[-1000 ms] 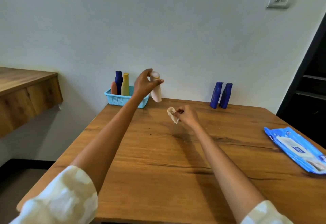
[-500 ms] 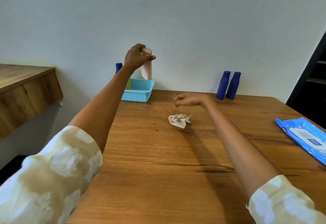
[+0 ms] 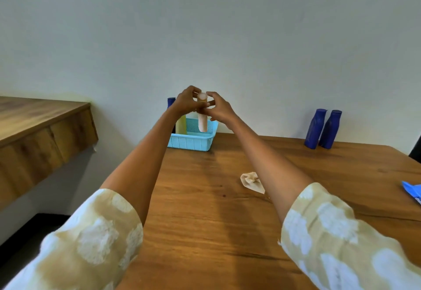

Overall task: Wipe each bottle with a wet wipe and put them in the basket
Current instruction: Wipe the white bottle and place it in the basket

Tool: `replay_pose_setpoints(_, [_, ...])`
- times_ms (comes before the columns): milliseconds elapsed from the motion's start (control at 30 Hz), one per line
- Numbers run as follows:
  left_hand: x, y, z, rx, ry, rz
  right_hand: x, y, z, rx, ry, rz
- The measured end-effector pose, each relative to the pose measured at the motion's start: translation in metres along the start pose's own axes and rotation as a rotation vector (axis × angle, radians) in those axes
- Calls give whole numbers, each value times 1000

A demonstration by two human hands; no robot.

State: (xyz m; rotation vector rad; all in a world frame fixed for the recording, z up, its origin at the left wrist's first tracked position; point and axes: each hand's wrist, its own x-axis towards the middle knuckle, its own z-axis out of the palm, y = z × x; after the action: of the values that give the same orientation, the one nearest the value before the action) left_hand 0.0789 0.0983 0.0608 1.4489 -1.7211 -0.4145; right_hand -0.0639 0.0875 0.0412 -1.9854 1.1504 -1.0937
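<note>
A wooden table [image 3: 205,210] fills the lower view. At its 11 o'clock corner sits a light blue basket [image 3: 190,142] holding a yellow bottle [image 3: 181,125] and a blue bottle [image 3: 170,102]. Two dark blue bottles [image 3: 323,129] stand at 1 o'clock. The left hand [image 3: 185,102] and right hand [image 3: 219,109] both grip the pale pink bottle [image 3: 202,121] upright over the basket. A crumpled wet wipe [image 3: 251,181] lies at centre.

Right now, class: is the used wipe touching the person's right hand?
Apart. The head view shows the crumpled wipe lying on the table, while the right hand is raised far off at the pink bottle over the basket.
</note>
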Motion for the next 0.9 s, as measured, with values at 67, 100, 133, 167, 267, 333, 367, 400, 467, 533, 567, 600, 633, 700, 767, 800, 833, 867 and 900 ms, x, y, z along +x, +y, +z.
replay_pose_setpoints(67, [2, -10, -5, -3, -58, -9, 10, 5, 6, -30, -46, 1])
replay_pose_setpoints(100, [4, -16, -8, -13, -92, -14, 15, 8, 10, -43, -66, -3])
replay_pose_setpoints(133, [5, -20, -11, -30, -126, -18, 19, 10, 14, -56, -78, -8])
replay_pose_setpoints(167, [5, -25, -14, -43, -154, -21, 24, 13, 19, -66, -83, -15])
replay_pose_setpoints(267, [5, -36, -15, -34, -190, -15, 32, 20, 33, -101, -68, -29])
replay_pose_setpoints(333, [6, -41, -13, -21, -208, -40, 37, 26, 39, -119, -70, -19])
replay_pose_setpoints(367, [6, -44, -11, -27, -218, -53, 38, 29, 41, -130, -78, -11])
replay_pose_setpoints(400, [7, -47, -7, -34, -223, -66, 38, 32, 42, -143, -87, -1])
replay_pose_setpoints(467, [7, -52, -2, -59, -202, -89, 38, 36, 46, -182, -101, 16])
replay_pose_setpoints(533, [5, -52, 2, -65, -163, -107, 38, 39, 48, -233, -118, 30])
replay_pose_setpoints(567, [5, -54, 3, -54, -152, -106, 38, 41, 49, -248, -129, 39])
replay_pose_setpoints(600, [5, -55, 3, -39, -154, -109, 38, 42, 50, -254, -139, 47])
replay_pose_setpoints(633, [5, -56, 3, -25, -159, -114, 38, 43, 51, -254, -148, 55])
replay_pose_setpoints(700, [3, -55, 2, -12, -154, -123, 38, 45, 51, -251, -156, 72])
replay_pose_setpoints(767, [1, -53, 2, -12, -143, -120, 37, 45, 49, -252, -164, 89])
replay_pose_setpoints(800, [0, -53, 2, -3, -133, -107, 36, 44, 47, -254, -174, 103])
replay_pose_setpoints(833, [-1, -52, 3, 10, -123, -93, 34, 42, 43, -254, -184, 119])
replay_pose_setpoints(867, [-3, -50, 4, 21, -111, -80, 31, 39, 40, -252, -191, 131])
replay_pose_setpoints(900, [-5, -49, 5, 30, -99, -66, 29, 37, 36, -242, -190, 135])
